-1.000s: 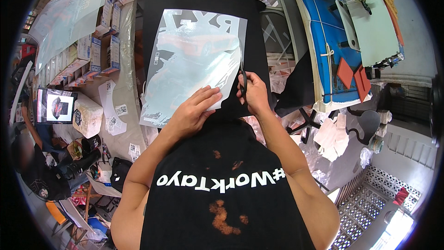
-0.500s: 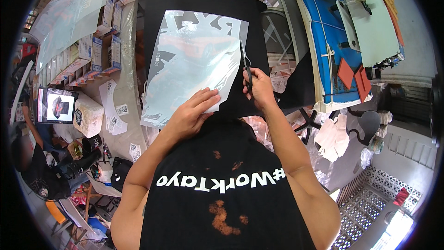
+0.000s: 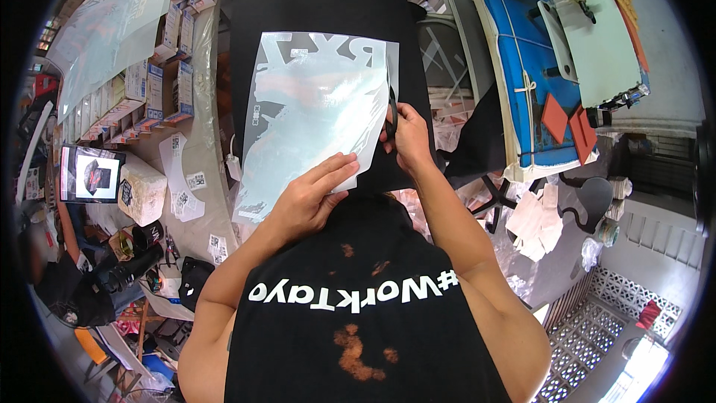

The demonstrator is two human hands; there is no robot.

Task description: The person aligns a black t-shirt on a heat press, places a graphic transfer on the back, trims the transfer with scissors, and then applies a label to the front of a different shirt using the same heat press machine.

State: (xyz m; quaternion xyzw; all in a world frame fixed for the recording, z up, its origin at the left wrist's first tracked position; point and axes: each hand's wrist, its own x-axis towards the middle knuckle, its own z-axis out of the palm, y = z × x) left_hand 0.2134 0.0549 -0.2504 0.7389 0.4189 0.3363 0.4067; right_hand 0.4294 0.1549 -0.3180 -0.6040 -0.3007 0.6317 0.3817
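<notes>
A large shiny transfer film sheet (image 3: 313, 116) with a pale printed design lies on a black garment (image 3: 321, 7) spread on a board. My left hand (image 3: 313, 198) presses flat on the sheet's lower right corner. My right hand (image 3: 406, 138) grips black scissors (image 3: 391, 116), whose blades sit along the sheet's right edge, about halfway up.
Stacked small boxes (image 3: 142, 89) line a shelf at the left, with a tablet screen (image 3: 91, 174) below them. A blue and white machine table (image 3: 567, 52) stands at the right. Paper scraps (image 3: 537, 213) and a black office chair (image 3: 574, 201) lie on the floor.
My right hand with the scissors has moved up along the sheet's right edge, away from me. My left hand stays pressed on the lower corner.
</notes>
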